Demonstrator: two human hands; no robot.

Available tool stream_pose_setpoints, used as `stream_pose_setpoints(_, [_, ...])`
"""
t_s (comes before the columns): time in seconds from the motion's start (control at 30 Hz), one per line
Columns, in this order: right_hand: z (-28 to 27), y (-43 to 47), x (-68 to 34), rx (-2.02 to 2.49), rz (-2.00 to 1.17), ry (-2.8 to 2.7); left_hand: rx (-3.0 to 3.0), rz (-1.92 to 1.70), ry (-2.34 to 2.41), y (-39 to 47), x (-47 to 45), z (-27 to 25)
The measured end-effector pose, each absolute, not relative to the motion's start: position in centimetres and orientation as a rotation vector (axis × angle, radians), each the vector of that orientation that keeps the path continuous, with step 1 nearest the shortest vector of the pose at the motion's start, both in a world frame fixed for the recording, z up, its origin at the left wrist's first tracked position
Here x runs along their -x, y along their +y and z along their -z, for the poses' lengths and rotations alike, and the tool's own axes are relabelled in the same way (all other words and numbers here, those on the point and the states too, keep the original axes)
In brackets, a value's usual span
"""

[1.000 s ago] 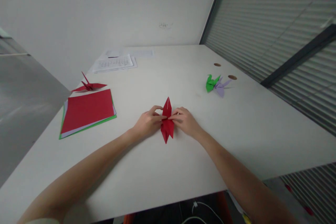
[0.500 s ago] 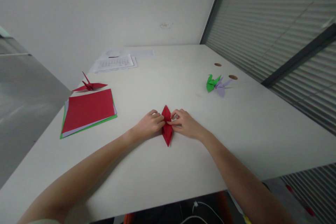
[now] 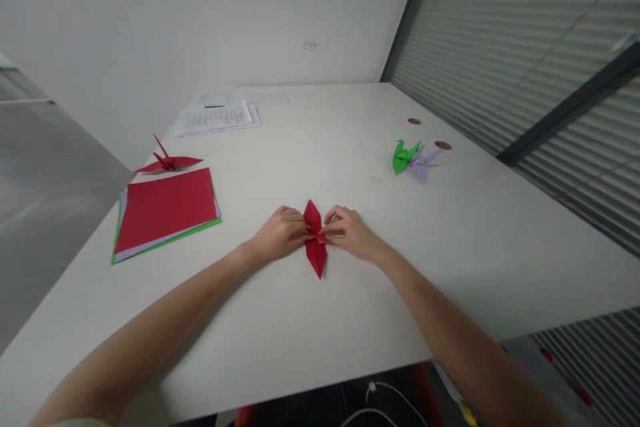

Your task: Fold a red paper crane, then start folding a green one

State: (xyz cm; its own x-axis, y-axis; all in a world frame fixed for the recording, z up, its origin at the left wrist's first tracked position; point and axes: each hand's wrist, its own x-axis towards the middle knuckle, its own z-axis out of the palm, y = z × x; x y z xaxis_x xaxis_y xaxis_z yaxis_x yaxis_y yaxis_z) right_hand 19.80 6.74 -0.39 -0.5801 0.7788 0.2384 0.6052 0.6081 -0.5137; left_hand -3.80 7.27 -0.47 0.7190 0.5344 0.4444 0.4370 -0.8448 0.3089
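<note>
Between my two hands a red folded paper piece (image 3: 316, 257) lies on the white table, long and pointed at its near and far ends. My left hand (image 3: 281, 233) pinches its left side at the middle, fingers curled. From the other side, my right hand (image 3: 347, 232) grips the middle with thumb and finger, where a fold stands up. The fingertips partly cover the centre of the paper. At the left, a red paper crane (image 3: 169, 163) sits behind a stack of coloured paper (image 3: 167, 210), red on top, with lilac and green edges showing.
A green paper crane (image 3: 403, 159) and a lilac paper crane (image 3: 420, 165) stand together at the right, near two round holes in the table. Written sheets (image 3: 215, 119) lie at the back left. Window blinds (image 3: 525, 33) border the right side. A white cable (image 3: 373, 407) hangs below the table edge.
The middle of the red paper is now pulled wider, and a fold shows between my fingertips. My left hand has shifted slightly left. The view has tilted a little.
</note>
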Motion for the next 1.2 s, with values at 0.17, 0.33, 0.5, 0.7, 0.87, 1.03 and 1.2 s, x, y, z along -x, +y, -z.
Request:
stream_pose_setpoints(0.17, [0.8,6.8,-19.1,1.137,-0.548,-2.340,-2.673,-0.781,0.807,7.3,3.8,0.4])
stream_pose_setpoints(0.33, [0.8,6.5,-18.2,1.301,-0.448,-2.349,-2.375,-0.824,0.958,7.1,3.5,0.3])
stream_pose_setpoints(0.5, [1.0,5.9,-17.1,1.498,-0.268,-2.350,-1.943,-0.883,1.047,7.1,3.4,0.7])
stream_pose_setpoints(0.7, [0.8,5.3,-16.1,1.645,-0.162,-2.297,-1.866,-0.865,1.096,7.4,3.2,0.8])
stream_pose_setpoints(0.87, [0.6,5.3,-15.9,1.708,-0.069,-2.360,-1.895,-0.876,1.099,7.4,3.2,0.8])
stream_pose_setpoints(1.03, [0.6,5.4,-15.7,1.742,-0.005,-2.405,-1.896,-0.844,1.095,7.6,3.4,1.1])
stream_pose_setpoints(1.2, [0.7,5.5,-15.6,1.742,0.007,-2.391,-1.962,-0.849,1.099,7.5,3.5,1.0])
